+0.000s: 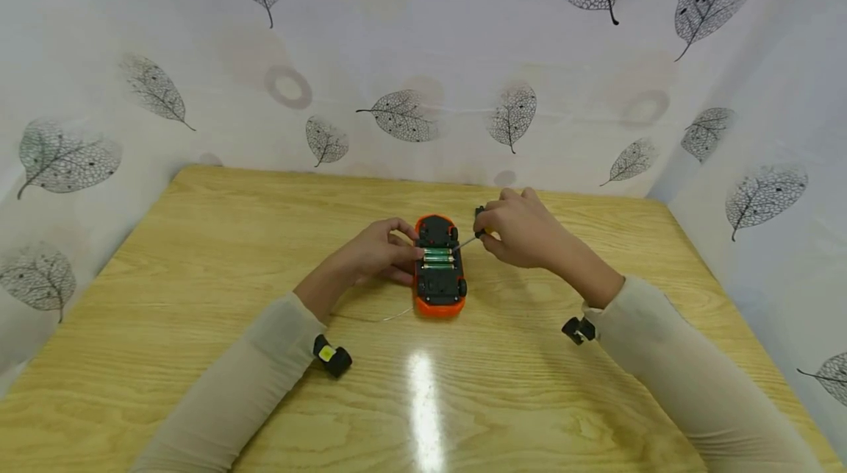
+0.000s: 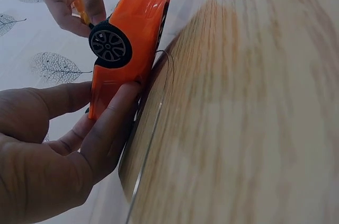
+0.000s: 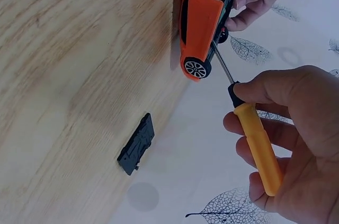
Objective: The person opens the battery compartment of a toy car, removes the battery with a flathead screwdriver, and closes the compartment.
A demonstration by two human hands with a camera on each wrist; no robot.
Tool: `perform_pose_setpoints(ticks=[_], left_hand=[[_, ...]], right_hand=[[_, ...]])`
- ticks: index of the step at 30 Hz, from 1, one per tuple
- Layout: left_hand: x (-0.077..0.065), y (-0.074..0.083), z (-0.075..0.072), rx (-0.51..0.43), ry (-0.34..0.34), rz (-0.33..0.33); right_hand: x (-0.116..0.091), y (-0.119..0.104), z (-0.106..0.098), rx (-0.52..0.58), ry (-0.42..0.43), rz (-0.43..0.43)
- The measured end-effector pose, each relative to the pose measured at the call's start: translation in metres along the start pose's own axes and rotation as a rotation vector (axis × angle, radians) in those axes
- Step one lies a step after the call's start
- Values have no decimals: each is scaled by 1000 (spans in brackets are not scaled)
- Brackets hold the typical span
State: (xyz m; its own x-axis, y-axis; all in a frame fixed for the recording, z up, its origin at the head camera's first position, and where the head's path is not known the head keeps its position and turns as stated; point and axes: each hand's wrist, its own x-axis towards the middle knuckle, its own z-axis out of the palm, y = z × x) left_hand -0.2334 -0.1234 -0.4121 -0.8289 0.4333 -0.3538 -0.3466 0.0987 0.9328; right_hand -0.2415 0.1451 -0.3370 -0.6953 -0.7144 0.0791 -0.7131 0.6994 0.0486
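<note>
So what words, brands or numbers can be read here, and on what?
No text can be read.
Batteries: any print is too small.
Yellow patch by the left cuff: any marking is too small.
Car, screwdriver: no lettering visible.

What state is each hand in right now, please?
Left hand: closed, holding the orange toy car.
Right hand: closed, holding the yellow-handled screwdriver.

In the head view we cannot see the roof of the toy car (image 1: 442,283), facedown on the bench (image 1: 265,237); the right hand (image 1: 523,229) hides most of the screwdriver's (image 1: 467,242) handle and part of the black cover (image 3: 136,145). The left wrist view's bottom edge cuts off the thin wire (image 2: 149,150).
</note>
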Motion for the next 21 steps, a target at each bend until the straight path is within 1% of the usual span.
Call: perform_pose_setpoints(ticks=[4,13,16,21], left_hand=[[1,0,0,-2,2,2],[2,0,0,-6,-3,-9],[2,0,0,-9,-1,-13],[2,1,0,-2,2,-15]], right_hand=[[1,2,3,14,8,22],[1,6,12,32,67,39],[2,3,11,20,56,52],[6,-5,4,-20,8,74]])
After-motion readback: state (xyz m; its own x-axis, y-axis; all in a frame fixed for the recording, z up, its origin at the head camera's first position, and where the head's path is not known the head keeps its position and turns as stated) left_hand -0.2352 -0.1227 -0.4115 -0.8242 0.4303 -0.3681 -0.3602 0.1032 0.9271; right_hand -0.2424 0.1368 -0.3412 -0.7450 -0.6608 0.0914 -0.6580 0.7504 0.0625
